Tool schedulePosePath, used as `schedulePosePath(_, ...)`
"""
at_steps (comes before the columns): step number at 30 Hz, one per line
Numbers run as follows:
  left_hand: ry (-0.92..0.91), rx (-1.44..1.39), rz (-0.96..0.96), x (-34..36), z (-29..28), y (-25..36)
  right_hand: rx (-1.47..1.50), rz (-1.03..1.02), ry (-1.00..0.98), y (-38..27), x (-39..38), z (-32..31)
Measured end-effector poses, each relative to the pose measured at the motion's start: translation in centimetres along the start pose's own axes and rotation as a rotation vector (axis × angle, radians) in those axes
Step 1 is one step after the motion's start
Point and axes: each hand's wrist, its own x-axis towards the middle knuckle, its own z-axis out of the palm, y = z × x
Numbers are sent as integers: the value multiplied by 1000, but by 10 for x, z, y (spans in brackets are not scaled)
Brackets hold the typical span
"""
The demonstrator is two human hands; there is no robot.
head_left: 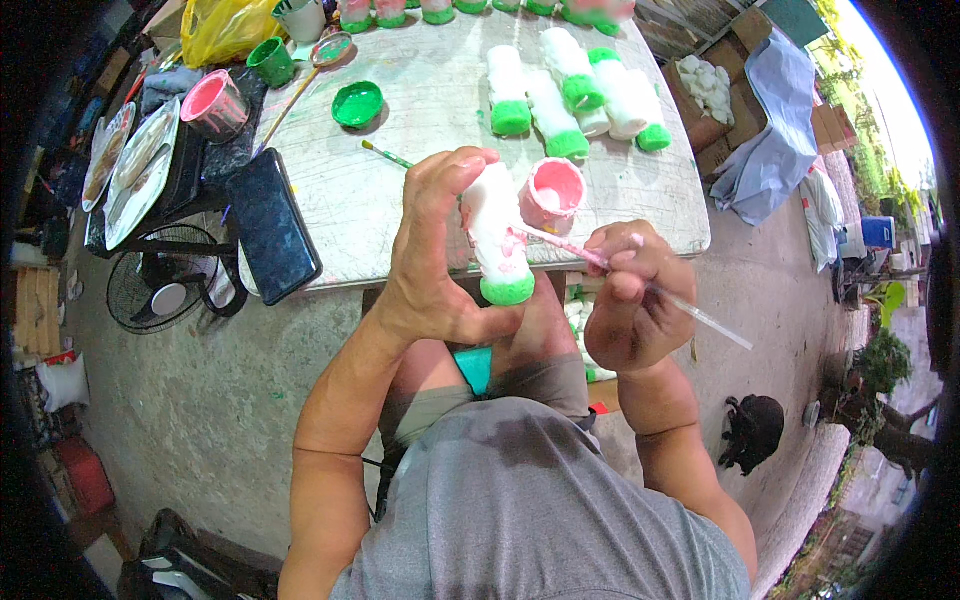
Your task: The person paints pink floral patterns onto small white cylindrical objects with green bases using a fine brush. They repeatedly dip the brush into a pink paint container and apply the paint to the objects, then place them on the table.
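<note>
My left hand (430,250) grips a white figurine (492,215) by its two ends, fingers at the top and thumb under its green base. Patches of pink paint mark the figurine's side. In my right hand (635,290) is a thin paintbrush (720,328) with a clear handle, its tip touching the pink area. Just beyond the figurine, a tub of pink paint (553,195) stands near the table's front edge. Another brush (384,153) with a green tip lies beside my left fingers; part of it is hidden behind them.
On the table (430,70) several white figurines with green bases (568,75) stand or lie at the back right. A green paint lid (358,104), a pink bucket (214,106) and a phone (272,228) are on the left. A fan (170,280) and a black animal (753,432) are on the floor.
</note>
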Motion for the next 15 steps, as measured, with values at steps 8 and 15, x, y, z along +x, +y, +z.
schedulePosePath(8,54,-31,-5,-1,3,-1,-27,-160,-34,6,-4,3)
schedulePosePath(15,-12,-3,9,-2,1,-2,-16,-102,-44,1,-4,-5)
